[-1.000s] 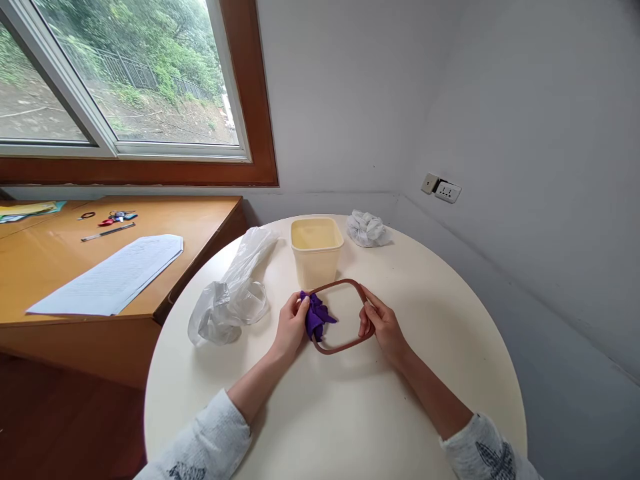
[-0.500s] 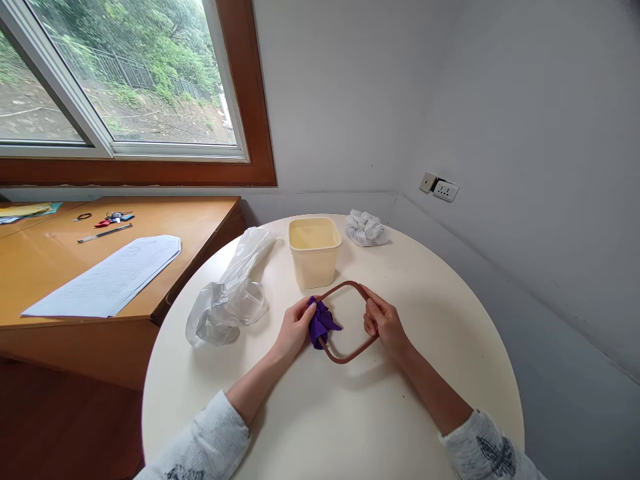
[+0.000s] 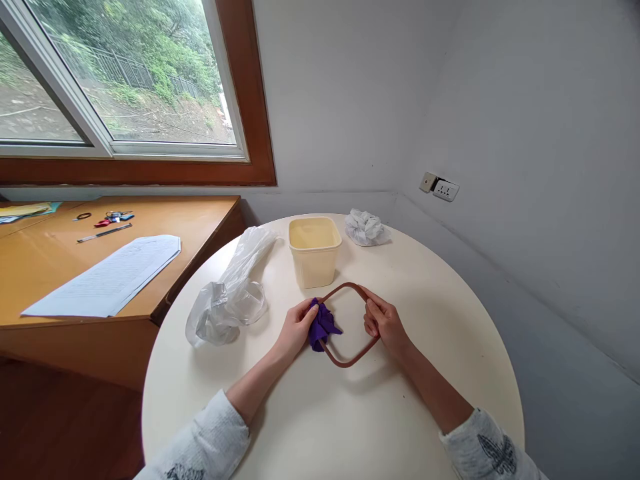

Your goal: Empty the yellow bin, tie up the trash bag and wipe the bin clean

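Observation:
A brown, rounded-square ring frame point(image 3: 349, 365) is held above the white round table, in front of a cream plastic bin point(image 3: 315, 267). My left hand point(image 3: 297, 327) is closed on a purple cloth point(image 3: 323, 327), which is bunched around the left side of the ring. On the opposite side, my right hand point(image 3: 387, 323) grips the ring directly, its fingers curled around it. The bin stands upright just beyond the ring and has an open top. Part of the ring's left side is hidden under the cloth.
A crumpled clear plastic bag point(image 3: 227, 300) lies on the left of the round table point(image 3: 320, 427). Behind the bin, to the right, sits a balled-up white bag point(image 3: 367, 228). A wooden desk point(image 3: 200, 223) at left carries papers point(image 3: 110, 277), a pen point(image 3: 104, 233) and keys point(image 3: 117, 217).
The ring and the purple cloth have shifted very slightly toward me. Both hands keep the same grip.

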Motion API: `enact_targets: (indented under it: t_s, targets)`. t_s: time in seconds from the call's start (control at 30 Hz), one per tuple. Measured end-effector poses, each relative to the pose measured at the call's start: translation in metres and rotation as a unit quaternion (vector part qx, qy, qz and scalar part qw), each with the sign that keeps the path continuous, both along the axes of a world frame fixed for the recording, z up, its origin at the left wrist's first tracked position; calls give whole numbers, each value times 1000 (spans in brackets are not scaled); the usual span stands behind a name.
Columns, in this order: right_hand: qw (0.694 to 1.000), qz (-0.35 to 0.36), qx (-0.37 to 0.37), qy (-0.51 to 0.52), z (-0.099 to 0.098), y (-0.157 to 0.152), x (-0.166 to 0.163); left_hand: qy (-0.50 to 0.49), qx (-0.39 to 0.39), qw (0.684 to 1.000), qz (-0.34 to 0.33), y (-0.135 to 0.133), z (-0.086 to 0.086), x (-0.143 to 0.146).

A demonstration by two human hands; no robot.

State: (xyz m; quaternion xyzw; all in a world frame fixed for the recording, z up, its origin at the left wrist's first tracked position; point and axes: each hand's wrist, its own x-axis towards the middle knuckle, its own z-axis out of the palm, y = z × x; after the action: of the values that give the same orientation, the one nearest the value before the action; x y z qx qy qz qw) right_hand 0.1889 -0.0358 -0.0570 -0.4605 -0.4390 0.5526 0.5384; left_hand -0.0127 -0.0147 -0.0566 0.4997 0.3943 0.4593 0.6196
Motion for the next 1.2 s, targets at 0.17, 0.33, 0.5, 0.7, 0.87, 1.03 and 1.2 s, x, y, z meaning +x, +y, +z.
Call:
enact_targets:
  t_s: [0.17,0.33,0.5,0.7,0.87,1.03,1.2]
  targets:
    - [1000,2,-7,-3,-1,1,1,5,11,1000,-11,-1,1,0]
    - [1000,8,-5,-3,-1,1,1,7,6,1000,-18,-1,2,0]
    - [1000,9,-11,-1,-3,2,1,18,5,1000,-12,-1,3,0]
    - [1000,10,-12,1,-4,2,0,36,19,999,-15,-1,3,0]
    - [1000,20,-13,-7,-1,0,0,44,13,999,-13,-1,5,0]
    - [999,33,-18,-19,1,-1,0,35,7,999,-20,-2,8,1]
    - [998,53,-17,-26,1,-2,-3,58,29,998,-25,-3,10,1]
